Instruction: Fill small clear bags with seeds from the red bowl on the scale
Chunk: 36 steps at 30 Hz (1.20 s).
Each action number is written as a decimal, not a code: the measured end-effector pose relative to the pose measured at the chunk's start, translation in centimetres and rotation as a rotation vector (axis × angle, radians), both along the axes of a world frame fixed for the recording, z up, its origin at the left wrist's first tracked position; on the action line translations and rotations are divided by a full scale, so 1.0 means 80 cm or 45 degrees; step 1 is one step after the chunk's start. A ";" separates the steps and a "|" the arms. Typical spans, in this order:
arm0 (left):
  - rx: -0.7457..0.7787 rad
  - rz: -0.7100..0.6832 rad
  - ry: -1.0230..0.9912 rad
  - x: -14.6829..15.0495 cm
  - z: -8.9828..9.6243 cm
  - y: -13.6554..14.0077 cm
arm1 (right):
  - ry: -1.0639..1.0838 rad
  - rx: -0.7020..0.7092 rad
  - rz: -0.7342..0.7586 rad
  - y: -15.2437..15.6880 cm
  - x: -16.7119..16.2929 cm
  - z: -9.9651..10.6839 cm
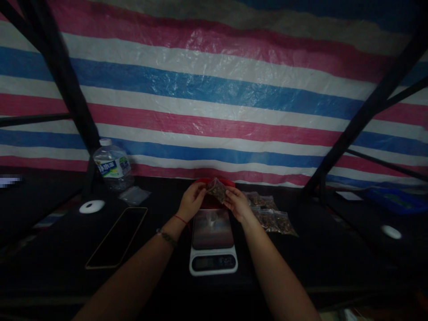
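While left hand (191, 199) and right hand (236, 201) pinch small clear plastic bag of brown bits (217, 189) above white digital kitchen scale (213, 243), before red bowl (214, 183): bag-closing step, likely. Filled bags (272, 214) right; plastic water bottle (112, 168) far left.

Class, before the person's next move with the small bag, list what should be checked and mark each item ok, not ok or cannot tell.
1. Both hands grip the small bag: left hand, right hand: ok.
2. Bag sealed: cannot tell.
3. Kitchen scale platform free: not ok, a small clear object sits on it.
4. Scale display readable: cannot tell, too dim.
5. Filled bags lie apart from the scale: ok.
6. Phone and water bottle away from the hands: ok.
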<state>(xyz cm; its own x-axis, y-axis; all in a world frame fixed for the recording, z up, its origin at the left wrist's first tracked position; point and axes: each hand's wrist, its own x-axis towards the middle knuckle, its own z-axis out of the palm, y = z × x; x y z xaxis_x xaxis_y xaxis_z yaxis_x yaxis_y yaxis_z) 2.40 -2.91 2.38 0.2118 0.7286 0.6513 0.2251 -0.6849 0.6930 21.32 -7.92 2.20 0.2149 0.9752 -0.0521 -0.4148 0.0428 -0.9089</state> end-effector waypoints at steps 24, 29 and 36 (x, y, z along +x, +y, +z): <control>-0.231 0.112 0.291 0.001 -0.009 0.010 | -0.003 0.080 -0.030 -0.005 -0.011 0.007; -0.254 0.090 0.244 0.002 -0.012 0.013 | 0.044 0.098 -0.007 -0.004 -0.013 0.008; -0.296 0.039 0.279 0.001 -0.025 0.019 | -0.129 0.067 -0.102 0.002 -0.005 0.002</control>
